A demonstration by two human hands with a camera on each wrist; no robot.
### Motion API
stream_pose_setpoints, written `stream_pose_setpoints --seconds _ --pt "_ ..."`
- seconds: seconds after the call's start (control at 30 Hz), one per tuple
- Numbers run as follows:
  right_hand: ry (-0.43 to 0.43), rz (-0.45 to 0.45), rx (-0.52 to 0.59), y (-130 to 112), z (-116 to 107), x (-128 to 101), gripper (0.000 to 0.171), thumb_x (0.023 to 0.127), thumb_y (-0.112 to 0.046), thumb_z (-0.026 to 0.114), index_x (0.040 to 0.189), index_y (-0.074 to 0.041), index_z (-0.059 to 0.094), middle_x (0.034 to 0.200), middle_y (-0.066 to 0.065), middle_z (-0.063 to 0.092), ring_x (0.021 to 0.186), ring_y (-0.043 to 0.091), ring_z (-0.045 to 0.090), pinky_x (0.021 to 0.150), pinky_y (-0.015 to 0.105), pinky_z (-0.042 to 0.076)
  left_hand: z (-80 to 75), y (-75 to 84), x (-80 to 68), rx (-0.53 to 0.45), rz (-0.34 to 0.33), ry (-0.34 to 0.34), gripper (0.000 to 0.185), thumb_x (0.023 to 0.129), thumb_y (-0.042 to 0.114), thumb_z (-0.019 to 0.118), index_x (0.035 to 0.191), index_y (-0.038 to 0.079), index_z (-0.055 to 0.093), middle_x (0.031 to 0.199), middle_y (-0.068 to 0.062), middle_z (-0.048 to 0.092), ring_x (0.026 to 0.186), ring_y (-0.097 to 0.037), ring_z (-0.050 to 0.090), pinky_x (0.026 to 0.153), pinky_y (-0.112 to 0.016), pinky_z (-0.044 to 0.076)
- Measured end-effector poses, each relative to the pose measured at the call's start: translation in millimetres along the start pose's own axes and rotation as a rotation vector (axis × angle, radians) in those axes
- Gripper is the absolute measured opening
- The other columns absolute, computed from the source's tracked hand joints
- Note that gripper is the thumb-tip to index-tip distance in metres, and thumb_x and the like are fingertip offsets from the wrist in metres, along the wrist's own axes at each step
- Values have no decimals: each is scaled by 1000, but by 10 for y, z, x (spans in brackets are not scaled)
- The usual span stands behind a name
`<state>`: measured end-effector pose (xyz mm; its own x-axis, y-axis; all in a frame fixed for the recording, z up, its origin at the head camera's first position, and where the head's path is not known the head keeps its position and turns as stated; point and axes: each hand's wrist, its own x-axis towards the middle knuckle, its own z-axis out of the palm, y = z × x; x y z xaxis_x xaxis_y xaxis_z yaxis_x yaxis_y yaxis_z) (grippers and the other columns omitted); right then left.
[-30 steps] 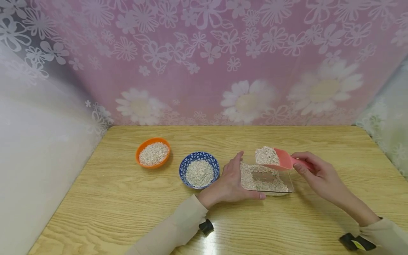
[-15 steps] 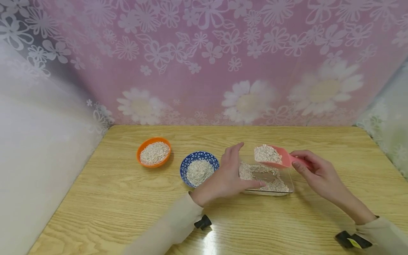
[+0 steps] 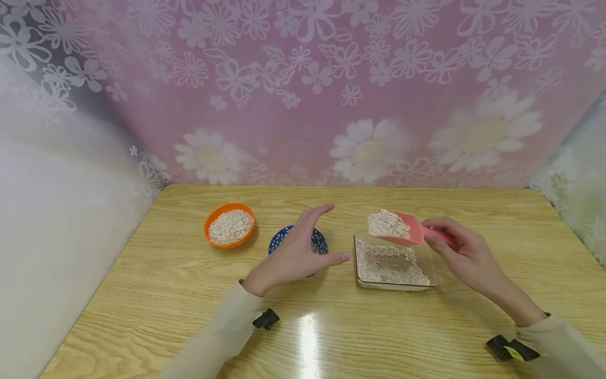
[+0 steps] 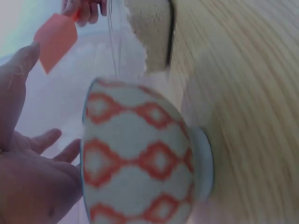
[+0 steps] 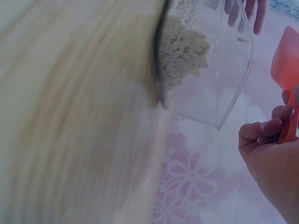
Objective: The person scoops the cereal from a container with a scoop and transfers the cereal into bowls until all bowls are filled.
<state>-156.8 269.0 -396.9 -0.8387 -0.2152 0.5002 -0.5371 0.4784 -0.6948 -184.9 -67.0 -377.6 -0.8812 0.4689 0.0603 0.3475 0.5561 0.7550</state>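
My right hand (image 3: 466, 252) grips the handle of a pink scoop (image 3: 414, 230), heaped with oat flakes (image 3: 388, 224). The scoop hangs level above the back of a clear glass dish (image 3: 395, 287), which has a layer of oat flakes with a bare patch in the middle. My left hand (image 3: 294, 253), thumb and fingers spread, is over a blue-patterned bowl (image 3: 320, 243) and hides most of it. In the left wrist view the bowl's outside (image 4: 135, 156) is white with red diamond shapes; the hand is beside its rim, and I cannot tell whether they touch.
An orange bowl (image 3: 206, 231) full of oat flakes stands left of the blue-patterned one. Everything stands on a wooden table (image 3: 379, 331). A pink flowered curtain (image 3: 284, 121) hangs behind the table's far edge.
My left hand has let go of the glass dish's left side and moved left over the blue-patterned bowl. The right hand has shifted the loaded scoop slightly left and up.
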Motion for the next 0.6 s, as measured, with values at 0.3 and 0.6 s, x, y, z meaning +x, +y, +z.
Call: stream_pose_setpoints --seconds 0.3,0.6 --pt "-1 -35 75 -69 128 100 28 92 16 63 117 3 67 97 -18 67 70 -1 55 54 20 41 -183 -287 -178 -17 -8 49 86 86 55 78 157 43 30 161 8 36 151 -25 36 119 -58 35" --pt "-40 -68 101 -144 266 181 28 93 14 63 117 2 67 101 -18 67 79 -4 62 63 16 47 -295 -437 -309 -42 -24 91 84 87 48 79 157 35 34 160 5 39 147 -31 42 120 -50 39"
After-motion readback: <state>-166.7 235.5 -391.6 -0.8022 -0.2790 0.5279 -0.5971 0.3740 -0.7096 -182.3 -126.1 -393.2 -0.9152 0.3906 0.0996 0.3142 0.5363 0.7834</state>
